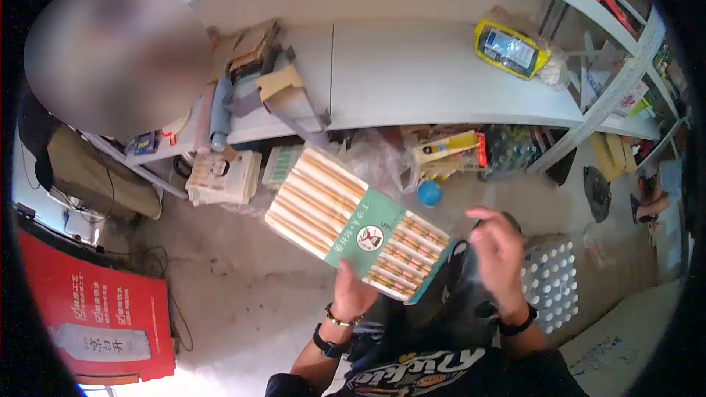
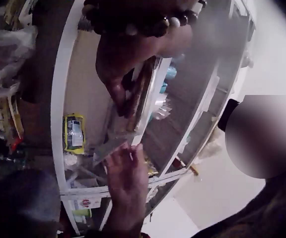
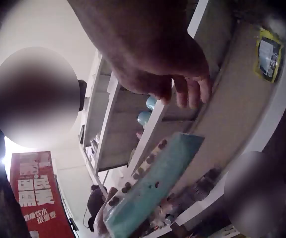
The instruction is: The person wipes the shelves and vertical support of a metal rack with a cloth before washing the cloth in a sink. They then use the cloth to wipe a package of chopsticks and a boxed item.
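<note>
A flat pack of chopsticks (image 1: 312, 202) is tilted in front of my body in the head view, with a green paper band (image 1: 369, 229) around its middle and patterned ends toward the right. My left hand (image 1: 351, 295) grips its near long edge, thumb over the top. From the left wrist view, that hand (image 2: 125, 67) holds the pack edge-on. Beside the pack's right end, my right hand (image 1: 500, 257) is raised, fingers loosely bent and holding nothing. The right wrist view shows this hand (image 3: 165, 69) apart from the pack's green end (image 3: 155, 186).
Behind the pack runs a white shelf (image 1: 412, 95) with a yellow-edged packet (image 1: 510, 49) and an opened carton (image 1: 281, 84). Stacked packs (image 1: 220, 176), plastic bags and a blue ball (image 1: 429, 192) lie beneath. White-capped bottles (image 1: 550, 287) stand at right, a red box (image 1: 95, 309) at left.
</note>
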